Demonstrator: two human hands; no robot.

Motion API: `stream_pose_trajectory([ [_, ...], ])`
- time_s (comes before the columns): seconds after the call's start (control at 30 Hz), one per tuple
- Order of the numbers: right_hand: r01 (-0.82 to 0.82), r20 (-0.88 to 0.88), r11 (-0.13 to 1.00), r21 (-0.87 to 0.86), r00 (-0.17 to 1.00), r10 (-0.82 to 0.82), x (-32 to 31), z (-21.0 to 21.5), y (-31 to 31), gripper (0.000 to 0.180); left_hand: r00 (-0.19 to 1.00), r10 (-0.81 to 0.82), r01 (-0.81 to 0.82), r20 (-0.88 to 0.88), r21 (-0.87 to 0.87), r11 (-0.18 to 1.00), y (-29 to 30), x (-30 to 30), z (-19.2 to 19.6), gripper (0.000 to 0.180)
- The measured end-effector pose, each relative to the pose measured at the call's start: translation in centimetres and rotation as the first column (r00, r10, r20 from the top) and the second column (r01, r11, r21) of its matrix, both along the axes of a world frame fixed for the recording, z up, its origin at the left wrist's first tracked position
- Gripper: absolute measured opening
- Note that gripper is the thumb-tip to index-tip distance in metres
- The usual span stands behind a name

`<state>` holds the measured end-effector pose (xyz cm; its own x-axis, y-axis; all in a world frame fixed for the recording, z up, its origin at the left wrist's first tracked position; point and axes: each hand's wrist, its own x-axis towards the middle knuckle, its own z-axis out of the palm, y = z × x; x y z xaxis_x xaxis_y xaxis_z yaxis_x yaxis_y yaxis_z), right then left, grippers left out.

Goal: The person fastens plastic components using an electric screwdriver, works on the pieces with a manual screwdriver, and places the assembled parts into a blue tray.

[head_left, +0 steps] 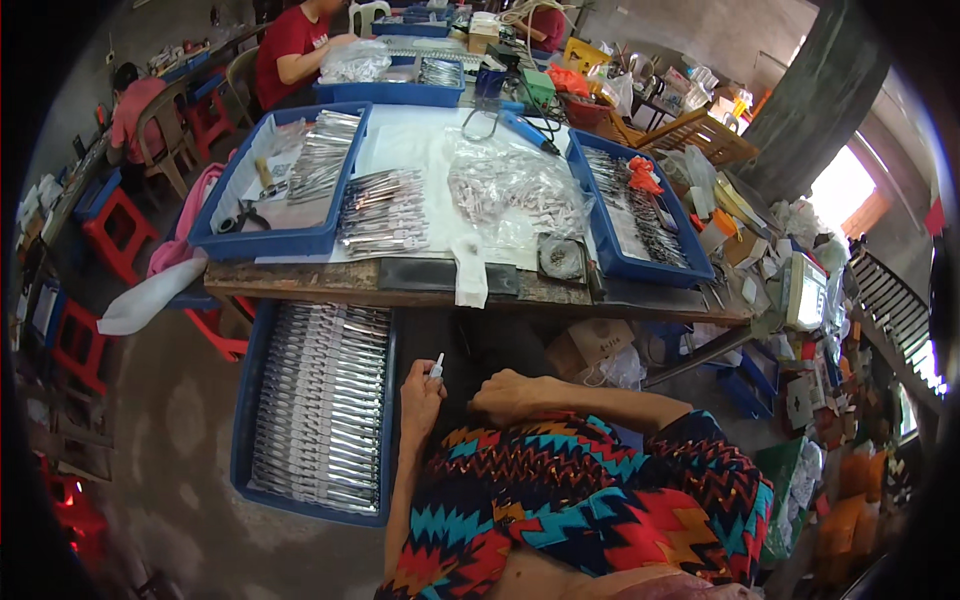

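My left hand (420,392) is closed around a small white, tube-like piece (437,366) that sticks up from the fingers. It hovers beside the right edge of a long blue tray (246,400) filled with rows of bagged metal tools. My right hand (508,392) is curled into a loose fist resting on my lap, on the zigzag-patterned cloth (570,490); nothing shows in it. Both hands sit below the front edge of the wooden workbench (330,280).
The bench carries blue trays of metal tools (280,180) (640,215), a loose pile of bagged parts (510,190) and a white sheet. Red stools (115,230) stand to the left. Two people in red sit at the far tables. Cluttered boxes and a scale (805,290) crowd the right.
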<state>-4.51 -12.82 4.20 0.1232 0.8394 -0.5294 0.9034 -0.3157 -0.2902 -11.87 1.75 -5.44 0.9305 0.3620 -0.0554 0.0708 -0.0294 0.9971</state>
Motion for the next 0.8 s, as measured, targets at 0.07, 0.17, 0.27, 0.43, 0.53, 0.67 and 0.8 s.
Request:
stream_pose_trajectory([
  [0.07, 0.041, -0.035, 0.999, 0.023, 0.999, -0.040, 0.7, -0.4, -0.3, 0.026, 1.000, -0.011, 0.011, -0.013, 0.024, 1.000, 0.2, 0.2, -0.1, 0.015],
  [0.17, 0.088, -0.056, 0.996, -0.030, 0.994, -0.089, 1.6, -1.0, -0.8, 0.031, 1.000, -0.004, 0.005, -0.014, 0.024, 1.000, 0.6, 0.5, 0.1, 0.016],
  [0.27, 0.296, -0.145, 0.954, 0.054, 0.947, -0.286, 2.0, -2.7, -1.7, 0.039, 0.999, 0.021, -0.022, 0.048, 0.021, 1.000, 0.9, 0.5, -0.2, 0.015],
  [0.43, 0.411, -0.104, 0.900, 0.142, 0.911, -0.399, 2.4, -3.1, -3.2, 0.035, 0.999, 0.026, -0.027, 0.021, 0.064, 0.998, 0.6, 1.1, 0.0, 0.015],
  [0.53, 0.495, -0.130, 0.823, 0.277, 0.868, -0.479, 1.3, -3.6, -5.5, 0.033, 1.000, 0.006, -0.007, 0.003, 0.081, 0.997, -0.3, 0.2, 0.5, 0.014],
  [0.67, 0.623, -0.233, 0.716, 0.314, 0.782, -0.578, 0.6, -5.0, -7.2, 0.034, 0.999, 0.010, -0.006, -0.031, 0.102, 0.995, -1.5, -0.7, 0.4, 0.012],
  [0.8, 0.681, -0.485, 0.602, 0.416, 0.726, -0.487, 0.9, -6.3, -7.9, 0.029, 1.000, -0.004, 0.004, 0.000, 0.192, 0.981, -1.8, -0.1, 1.2, 0.017],
])
